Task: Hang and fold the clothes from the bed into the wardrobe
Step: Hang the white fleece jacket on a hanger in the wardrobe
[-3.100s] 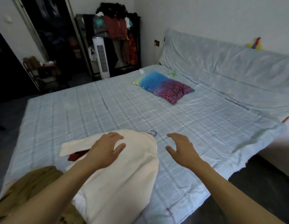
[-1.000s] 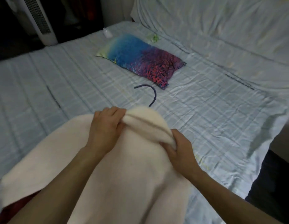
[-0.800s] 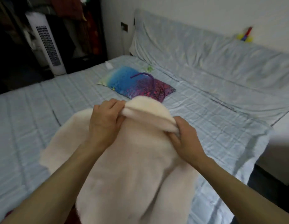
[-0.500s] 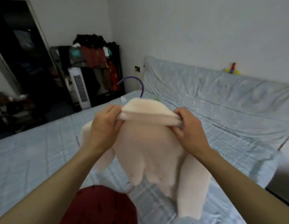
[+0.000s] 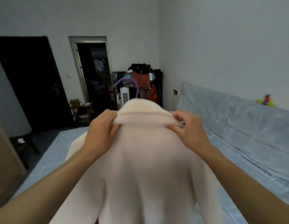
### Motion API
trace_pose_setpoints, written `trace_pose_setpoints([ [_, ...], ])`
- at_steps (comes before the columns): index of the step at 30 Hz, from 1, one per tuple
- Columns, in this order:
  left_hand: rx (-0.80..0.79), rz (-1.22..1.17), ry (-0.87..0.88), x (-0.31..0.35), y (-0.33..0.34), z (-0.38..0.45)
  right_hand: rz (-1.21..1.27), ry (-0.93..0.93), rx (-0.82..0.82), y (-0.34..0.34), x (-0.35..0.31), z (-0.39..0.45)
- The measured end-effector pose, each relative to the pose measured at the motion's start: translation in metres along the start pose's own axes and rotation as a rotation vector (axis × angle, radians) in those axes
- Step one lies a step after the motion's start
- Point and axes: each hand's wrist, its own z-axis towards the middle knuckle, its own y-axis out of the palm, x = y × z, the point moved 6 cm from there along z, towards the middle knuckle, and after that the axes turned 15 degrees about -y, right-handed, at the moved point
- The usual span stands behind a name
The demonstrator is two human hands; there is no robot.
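Progress: while the cream garment is held up above the bed, nothing is yet hung; it is judged to sit on a hanger, since a purple hook is seen above the collar; the carry to the clothes rack at the far wall is left, and other clothes cannot be counted from here
Left hand: fingers are curled round the left end of the folded collar; the cloth is pinched between thumb and fingers
Right hand: the right end of the collar is nipped by thumb and bent fingertips
Garment position: it is raised at chest level between both hands; the body hangs down over the bed edge
Material: fleecy, thick, matt cream fabric; collar rolled into a soft band; hook thin, smooth, curved
Bed cover: pale blue, checked, lightly creased
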Motion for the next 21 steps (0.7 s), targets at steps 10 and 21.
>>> trace_pose_setpoints([
  [10,0.098,0.334,-0.267,-0.069,-0.171,-0.108,0.421,-0.066,-0.214,0.173,-0.115,0.004],
  [21,0.431,0.584,-0.432,-0.125,-0.432,-0.267,0.621,-0.286,-0.371,0.315,-0.35,0.023],
])
